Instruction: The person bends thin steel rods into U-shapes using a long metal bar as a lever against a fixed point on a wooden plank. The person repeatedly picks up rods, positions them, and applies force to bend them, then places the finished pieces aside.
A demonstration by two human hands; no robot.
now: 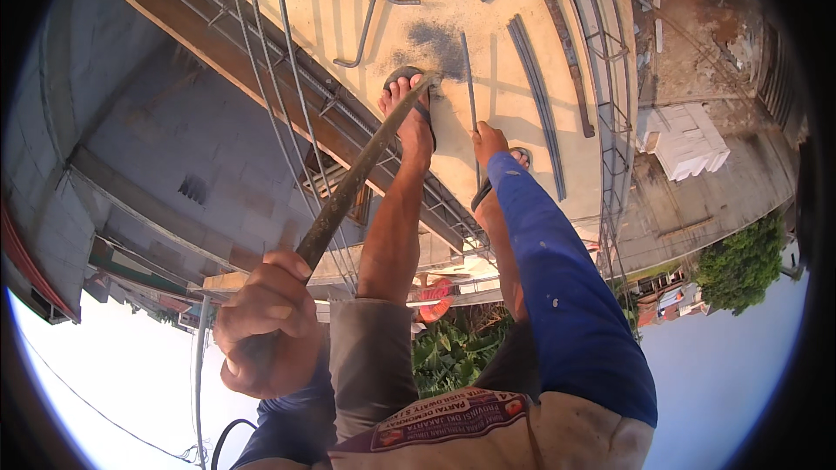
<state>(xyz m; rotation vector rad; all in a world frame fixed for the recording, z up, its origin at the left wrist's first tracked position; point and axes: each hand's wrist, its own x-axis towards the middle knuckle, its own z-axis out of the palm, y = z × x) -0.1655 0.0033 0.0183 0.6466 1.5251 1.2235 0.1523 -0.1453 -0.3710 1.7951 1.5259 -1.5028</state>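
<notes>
At 7 o'clock, left hand [266,322] gripping long steel bar [359,165], fist fully closed | at 12, right hand [488,141] pinching thin rebar rod [470,87], fingers closed | sandalled foot [414,113] pressing concrete slab [348,0].

I see a long, dark, rust-flecked steel bar [353,181] running diagonally up to the pale board, and a thin straight grey steel rod [471,104] lying flat there.

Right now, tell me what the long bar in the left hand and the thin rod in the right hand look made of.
Long bar: probably steel, dull, rusty brown, rough. Thin rod: likely steel rebar, dark grey, matte, slender and straight. Left hand grips the bar; right hand holds the rod.
</notes>
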